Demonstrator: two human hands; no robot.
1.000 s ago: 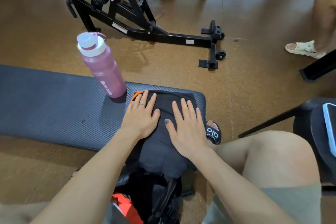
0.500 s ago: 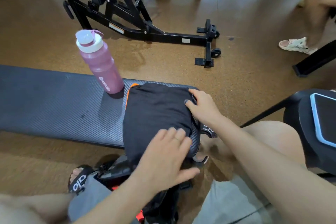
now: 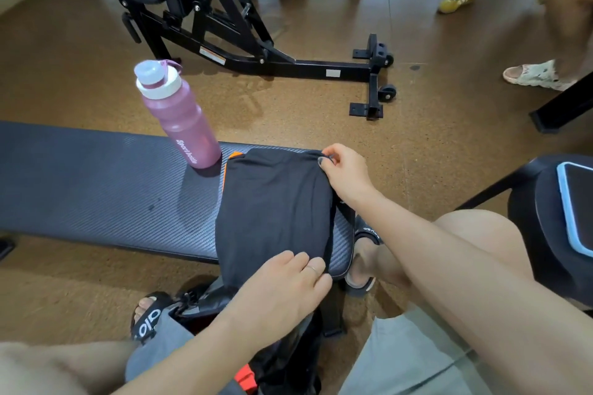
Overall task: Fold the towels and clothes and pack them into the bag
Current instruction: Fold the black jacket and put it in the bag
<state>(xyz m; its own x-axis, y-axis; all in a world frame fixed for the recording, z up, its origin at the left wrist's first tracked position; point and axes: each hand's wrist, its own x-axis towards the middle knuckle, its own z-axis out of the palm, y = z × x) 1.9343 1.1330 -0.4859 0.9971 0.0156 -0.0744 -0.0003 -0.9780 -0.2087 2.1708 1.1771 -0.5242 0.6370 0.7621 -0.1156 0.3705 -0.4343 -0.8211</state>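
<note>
A folded black garment with an orange edge lies on the right end of the dark padded bench. My right hand pinches the garment's far right corner. My left hand grips its near edge, where it hangs over the bench's front. Below, between my knees, a black bag with red trim stands on the floor, largely hidden by my left arm.
A pink sport bottle stands on the bench just left of the garment. A phone in a blue case lies on a black seat at right. A black exercise machine and other people's feet stand beyond on the brown floor.
Both hands left the top of the garment, where they pressed flat. The right hand went to the far right corner and pinched it; the left came to the near edge.
</note>
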